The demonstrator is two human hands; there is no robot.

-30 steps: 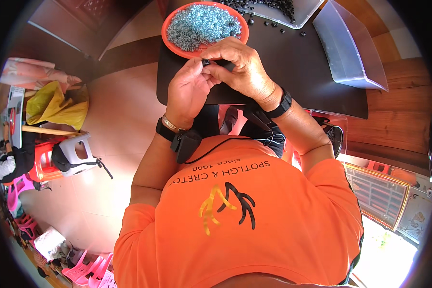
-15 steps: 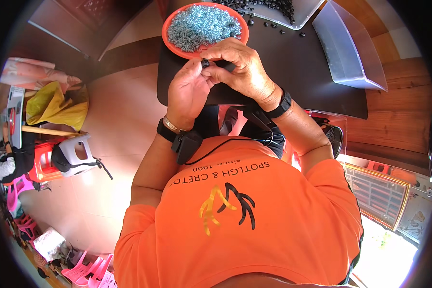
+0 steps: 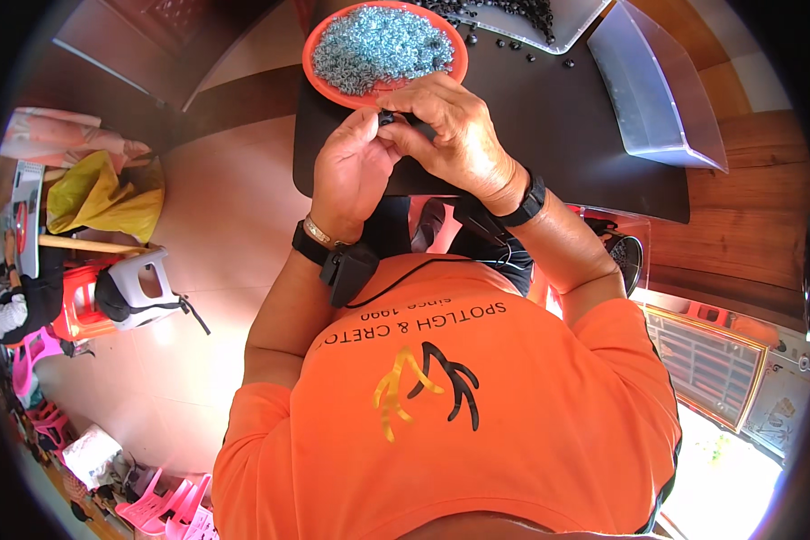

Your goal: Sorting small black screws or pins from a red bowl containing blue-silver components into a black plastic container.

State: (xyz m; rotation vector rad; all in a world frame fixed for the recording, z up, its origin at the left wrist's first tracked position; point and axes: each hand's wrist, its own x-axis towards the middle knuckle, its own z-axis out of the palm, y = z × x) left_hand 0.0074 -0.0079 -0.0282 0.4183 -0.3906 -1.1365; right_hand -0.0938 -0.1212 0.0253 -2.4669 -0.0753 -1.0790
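Observation:
Between my fingertips is a small black part (image 3: 385,118), roughly round and partly hidden. My left hand (image 3: 355,171) has it pinched at the thumb and fingers, palm turned up. My right hand (image 3: 450,130) comes in from the other side, thumb and forefinger closed at the same black part. Whether the right fingers also hold a tiny second piece cannot be made out. Just beyond both hands lies an orange-red plate (image 3: 311,76) heaped with small shiny metal springs (image 3: 382,47). The hands are above the near edge of the dark table (image 3: 522,135).
A translucent tray (image 3: 589,11) of black parts (image 3: 522,13) stands at the back, with several loose ones on the table beside it. An open clear plastic bin (image 3: 652,94) is at the right. Stools (image 3: 139,288) and a yellow bag (image 3: 103,198) are off to the left.
The hands stay together on the black part, with only a slight shift of the fingers. Nothing has been taken up or let go.

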